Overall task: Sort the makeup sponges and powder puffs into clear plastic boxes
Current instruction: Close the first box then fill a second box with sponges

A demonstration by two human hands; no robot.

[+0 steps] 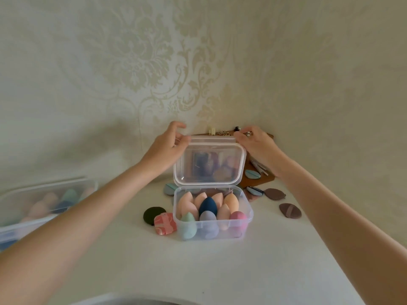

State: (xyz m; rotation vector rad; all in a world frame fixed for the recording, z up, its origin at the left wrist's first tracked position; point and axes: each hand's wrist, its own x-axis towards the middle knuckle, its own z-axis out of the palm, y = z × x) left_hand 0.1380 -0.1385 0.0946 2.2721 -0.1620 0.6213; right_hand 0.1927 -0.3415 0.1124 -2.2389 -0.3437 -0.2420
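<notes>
Head view: the left hand (pixel 167 144) pinches the far left corner of a clear lid (pixel 209 164), thumb on the near face and fingers curled over the top edge; the right hand (pixel 255 143) holds the far right corner the same way, with a ring on one finger. Both grips are closed on the lid, which stands nearly upright, its lower edge resting along the back rim of the clear plastic box (pixel 247 213).

That box sits on the white bench (pixel 198 267) and is packed with teardrop makeup sponges standing tip up: several peach ones (pixel 231 201) along the back and sides, a dark blue one (pixel 207 205) in the middle, and across the front a mint green (pixel 188 225), a lavender (pixel 208 223) and a pink one (pixel 238 219).

Just left of the box lie a round black powder puff (pixel 153 215) and a pink marbled puff (pixel 164 223), touching each other. To the right lie two brown leaf-shaped puffs (pixel 289 210), with grey-blue ones (pixel 252 174) nearer the wall. At far left a second clear box (pixel 13 230), blurred, holds more sponges.
</notes>
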